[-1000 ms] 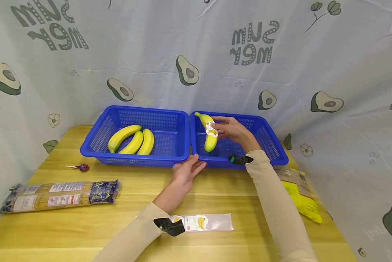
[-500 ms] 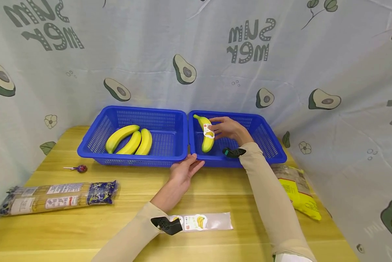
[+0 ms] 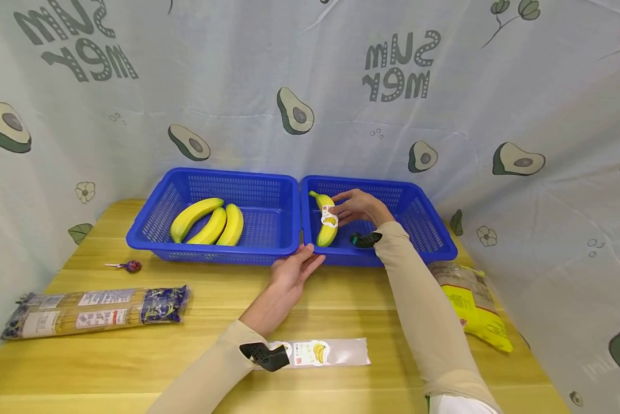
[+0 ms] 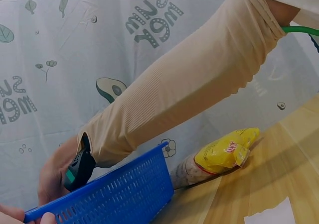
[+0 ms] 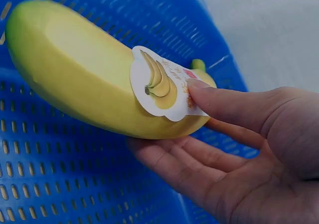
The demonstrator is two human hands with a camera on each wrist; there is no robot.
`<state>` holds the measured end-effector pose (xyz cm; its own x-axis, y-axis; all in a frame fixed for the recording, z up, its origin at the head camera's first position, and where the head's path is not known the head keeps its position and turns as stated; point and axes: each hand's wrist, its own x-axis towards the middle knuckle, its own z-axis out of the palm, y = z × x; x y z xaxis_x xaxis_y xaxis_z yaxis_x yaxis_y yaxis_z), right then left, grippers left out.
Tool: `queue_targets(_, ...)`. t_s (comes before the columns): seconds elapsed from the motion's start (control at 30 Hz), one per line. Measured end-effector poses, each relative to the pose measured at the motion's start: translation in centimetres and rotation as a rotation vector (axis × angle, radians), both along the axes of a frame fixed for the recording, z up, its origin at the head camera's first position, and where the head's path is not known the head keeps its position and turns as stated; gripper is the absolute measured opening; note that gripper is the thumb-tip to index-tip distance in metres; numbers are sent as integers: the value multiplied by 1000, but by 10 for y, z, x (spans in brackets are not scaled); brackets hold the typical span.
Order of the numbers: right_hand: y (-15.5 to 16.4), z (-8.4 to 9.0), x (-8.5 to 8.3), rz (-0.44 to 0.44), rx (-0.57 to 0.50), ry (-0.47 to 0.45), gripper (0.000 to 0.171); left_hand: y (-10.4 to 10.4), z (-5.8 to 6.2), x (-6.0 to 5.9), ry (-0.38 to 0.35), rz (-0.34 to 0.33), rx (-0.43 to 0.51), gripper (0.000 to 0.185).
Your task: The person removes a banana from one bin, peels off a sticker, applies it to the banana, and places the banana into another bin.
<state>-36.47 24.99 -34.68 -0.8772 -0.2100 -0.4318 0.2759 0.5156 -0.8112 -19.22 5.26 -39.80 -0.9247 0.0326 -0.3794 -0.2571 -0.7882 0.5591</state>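
My right hand (image 3: 362, 207) grasps the banana (image 3: 326, 234), thumb (image 5: 227, 103) on its white label (image 5: 162, 95) and fingers (image 5: 182, 167) against its underside. The banana lies at about 9 o'clock from that hand, inside the right blue basket (image 3: 425, 225), close to the basket's 9 o'clock wall. Its long axis cuts across my fingers: stem toward 11 o'clock, blunt end toward 6. I can't tell whether it touches the basket floor. My left hand (image 3: 289, 277) is farther off, its fingertips at the near rim; whether they grip it, I can't tell. From there the banana sits around 1 o'clock.
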Motion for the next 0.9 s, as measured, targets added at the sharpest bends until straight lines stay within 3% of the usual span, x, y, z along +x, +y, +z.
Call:
queue_targets(0.53,2,-9,0,67,92,-78,66,0,-1,0,0,-1,18,13)
queue_targets(0.9,-3,-10,-2,50,102,-101,63,-1,-1,-1,6,-12,20,13)
